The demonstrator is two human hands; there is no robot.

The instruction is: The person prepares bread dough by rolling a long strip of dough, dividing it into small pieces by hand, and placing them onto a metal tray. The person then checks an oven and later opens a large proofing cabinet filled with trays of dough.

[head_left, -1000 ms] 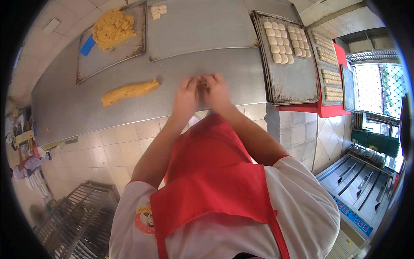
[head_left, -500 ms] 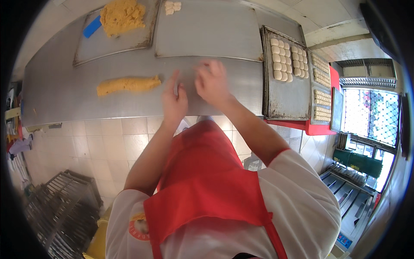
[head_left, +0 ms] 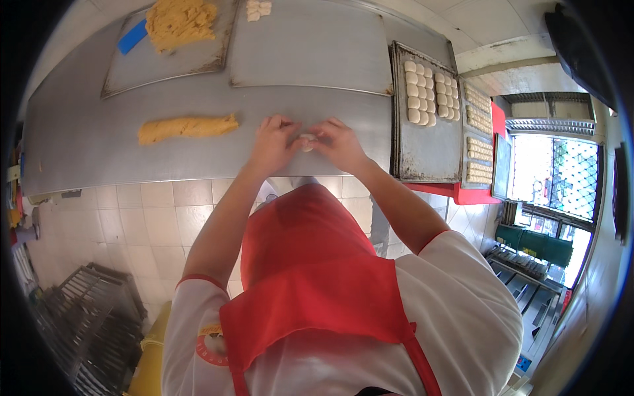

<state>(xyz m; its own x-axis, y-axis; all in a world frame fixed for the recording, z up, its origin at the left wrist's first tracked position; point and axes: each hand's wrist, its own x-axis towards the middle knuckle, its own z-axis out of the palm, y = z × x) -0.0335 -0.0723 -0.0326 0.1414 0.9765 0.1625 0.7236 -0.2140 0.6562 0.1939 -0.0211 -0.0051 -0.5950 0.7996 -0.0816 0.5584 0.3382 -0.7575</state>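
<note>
Close to the table's near edge, my left hand [head_left: 272, 145] and my right hand [head_left: 340, 144] meet over a small pale piece of dough [head_left: 308, 142]. Fingers and thumbs of both hands pinch it from either side. To the left of my hands a long yellow roll of filling [head_left: 188, 127] lies on the metal table [head_left: 86, 142]. Beyond it, a big yellow mound of the same-looking mass [head_left: 179, 25] rests on a tray with a blue scraper [head_left: 133, 37] beside it. Several small white dough pieces [head_left: 258, 9] sit at the far edge of the middle tray [head_left: 310, 56].
At the right, a dark-rimmed baking tray [head_left: 429, 148] carries rows of pale dough balls [head_left: 421, 96]. More trays with smaller dough pieces [head_left: 479, 148] stand past it on a red surface [head_left: 477, 197]. Metal racks [head_left: 92, 317] and a yellow bin [head_left: 150, 353] are at the lower left.
My hands, apart half a second ago, have come together and now pinch the small dough piece between them. The whole view has shifted slightly, while the yellow roll stays on the table.
</note>
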